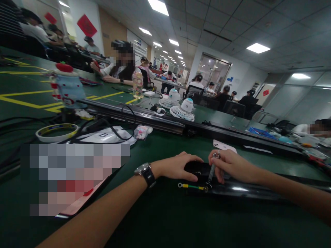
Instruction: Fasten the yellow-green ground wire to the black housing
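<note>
A long black rail (240,193) lies on the green table in front of me. My left hand (178,167), a watch on its wrist, grips the rail's near left end, thumb and fingers on either side of a black part. A metal wrench (211,174) stands almost upright in my right hand (226,163), its upper end between the fingers. The wrench's lower ring end sits on the rail, at the inner end of a short green-and-yellow ground wire (193,186). That wire's other end, a bare ring terminal (180,185), sticks out to the left.
A pale phone (224,146) lies behind my right hand. Farther back stand two small white fans (183,109) and more long black rails (134,119). At left are a tape roll (57,132), black cables, a light-blue cup (67,88) and a blurred-out item. Other people sit beyond.
</note>
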